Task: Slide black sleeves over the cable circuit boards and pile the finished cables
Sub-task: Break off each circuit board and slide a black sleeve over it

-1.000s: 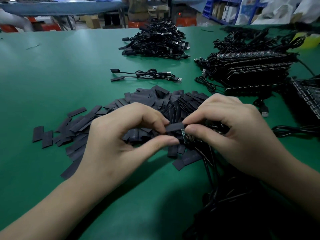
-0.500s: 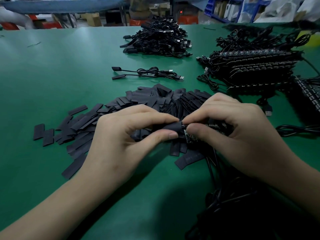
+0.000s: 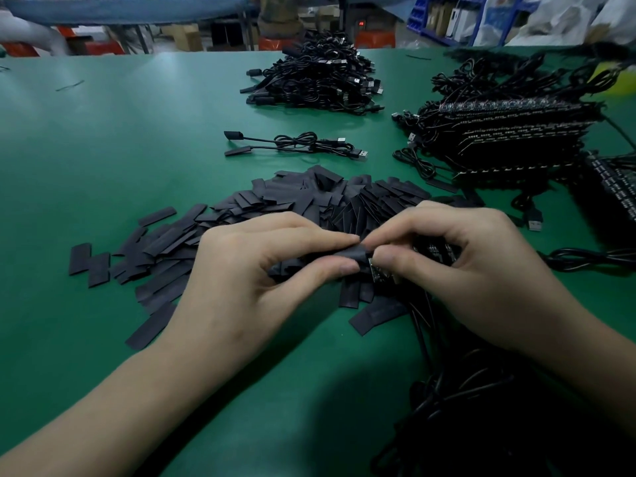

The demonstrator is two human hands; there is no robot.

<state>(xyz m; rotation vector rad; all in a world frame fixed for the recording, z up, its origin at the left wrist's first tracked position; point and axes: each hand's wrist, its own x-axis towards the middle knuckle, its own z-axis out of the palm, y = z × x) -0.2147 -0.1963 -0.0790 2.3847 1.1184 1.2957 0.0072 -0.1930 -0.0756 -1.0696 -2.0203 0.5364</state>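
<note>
On the green worktable (image 3: 137, 149), just above the heap of loose sleeves (image 3: 303, 201), the left hand (image 3: 247, 270) pinches a black sleeve (image 3: 351, 254) between thumb and forefinger. The right hand (image 3: 481, 270) pinches the circuit board (image 3: 377, 271) (only its edge shows). Since a second ago the sleeve has slid further onto the board, and the hands' fingertips now meet.

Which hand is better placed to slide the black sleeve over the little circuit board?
Probably the left hand: its thumb and forefinger pinch the sleeve right beside the circuit board. The right hand grips that board, so it seems better suited to holding it steady.
</note>
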